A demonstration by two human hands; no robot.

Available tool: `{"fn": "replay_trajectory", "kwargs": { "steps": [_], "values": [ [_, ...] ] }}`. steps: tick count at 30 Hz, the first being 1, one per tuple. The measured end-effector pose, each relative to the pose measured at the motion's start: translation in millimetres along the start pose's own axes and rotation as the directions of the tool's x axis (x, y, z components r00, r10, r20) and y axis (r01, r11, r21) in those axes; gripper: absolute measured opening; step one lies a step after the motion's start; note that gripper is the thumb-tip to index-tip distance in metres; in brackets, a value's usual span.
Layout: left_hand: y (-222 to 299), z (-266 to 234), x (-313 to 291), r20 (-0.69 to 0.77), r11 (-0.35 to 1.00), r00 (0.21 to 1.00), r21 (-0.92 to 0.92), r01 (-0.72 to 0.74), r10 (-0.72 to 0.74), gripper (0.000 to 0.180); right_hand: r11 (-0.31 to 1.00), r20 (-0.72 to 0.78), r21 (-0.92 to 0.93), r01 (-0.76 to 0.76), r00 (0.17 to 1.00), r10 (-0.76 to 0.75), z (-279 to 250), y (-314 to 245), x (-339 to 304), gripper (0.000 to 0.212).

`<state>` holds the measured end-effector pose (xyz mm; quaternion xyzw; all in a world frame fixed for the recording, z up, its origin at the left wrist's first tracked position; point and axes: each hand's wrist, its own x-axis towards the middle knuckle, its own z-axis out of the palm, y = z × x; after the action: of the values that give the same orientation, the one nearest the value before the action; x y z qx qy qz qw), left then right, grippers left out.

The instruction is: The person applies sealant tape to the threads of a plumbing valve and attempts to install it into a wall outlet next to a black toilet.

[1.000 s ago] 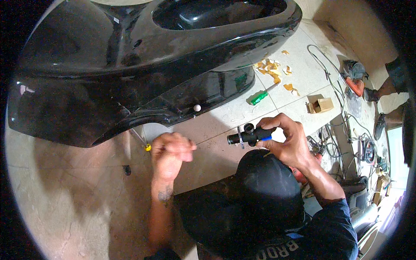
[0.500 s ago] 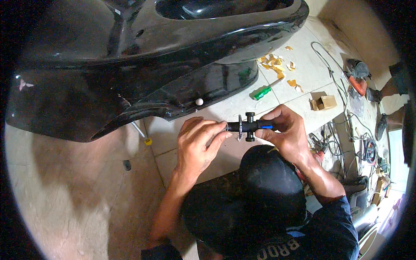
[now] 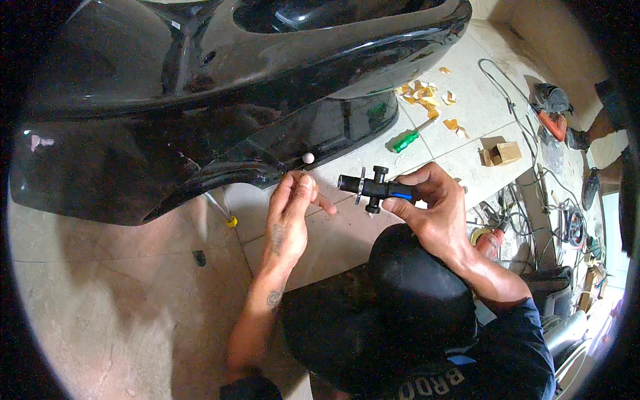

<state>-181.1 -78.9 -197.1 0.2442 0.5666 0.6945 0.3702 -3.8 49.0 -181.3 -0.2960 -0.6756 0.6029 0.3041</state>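
Note:
My right hand [image 3: 437, 207] grips a black plastic valve-like fitting [image 3: 380, 191] by its end near a blue lever. The fitting has a round flange, two side knobs and a ribbed open end pointing left. My left hand [image 3: 290, 207], apart from the fitting, is closed with thumb and fingertips together and one finger sticking out. Whether something small lies in that pinch is hidden. Just beyond it a small white ball-shaped piece [image 3: 308, 158] sits on the lower edge of a large glossy black fixture [image 3: 200, 127] with a hollow basin.
A green-handled screwdriver [image 3: 405, 141], torn yellow-white scraps [image 3: 420, 93] and a small cardboard box [image 3: 503, 153] lie on the tiles. A yellow-tipped tool [image 3: 232, 221] pokes from under the fixture. Cables [image 3: 517, 207] and a red tool [image 3: 491, 244] are at the right, near another person's legs.
My left hand has let go of the fitting's left end and pulled away leftward, turning over. My right hand still holds the fitting, now slightly tilted, its ribbed end exposed.

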Motion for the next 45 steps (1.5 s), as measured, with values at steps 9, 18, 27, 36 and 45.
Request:
{"fn": "replay_trajectory", "kwargs": {
  "steps": [9, 18, 27, 36, 45],
  "values": [
    [3.7, 20.8, -11.0, 0.062, 0.643, 0.889, 0.668, -0.375, 0.454, 0.011, 0.995, -0.019, -0.100, 0.001, 1.000, -0.003, 0.1, -6.4, -1.3, 0.028],
    [13.5, 21.8, -11.4, 0.304, 0.124, 0.784, 0.893, -0.432, 0.542, 0.009, 0.999, 0.009, -0.028, -0.044, 0.999, 0.044, 5.1, -6.7, -4.9, 0.029],
    [-8.7, -13.4, 1.2, 0.200, 0.768, 0.974, -0.605, 0.208, -0.106, 0.013, 0.987, 0.029, 0.159, 0.000, 1.000, -0.005, 7.8, 0.8, -3.7, 0.031],
    [6.5, -38.1, -4.7, 0.413, 0.404, 0.903, -0.851, 0.336, 0.121, 0.019, 0.983, 0.150, -0.037, 0.181, 0.973, -0.174, 1.5, 6.6, -6.7, 0.037],
    [23.7, -1.8, -35.8, 0.162, 0.665, 0.920, 0.647, -0.372, 0.357, 0.022, 0.943, 0.124, -0.132, 0.305, 0.949, -0.290, 3.4, 10.2, -8.5, 0.037]
  ]
}}
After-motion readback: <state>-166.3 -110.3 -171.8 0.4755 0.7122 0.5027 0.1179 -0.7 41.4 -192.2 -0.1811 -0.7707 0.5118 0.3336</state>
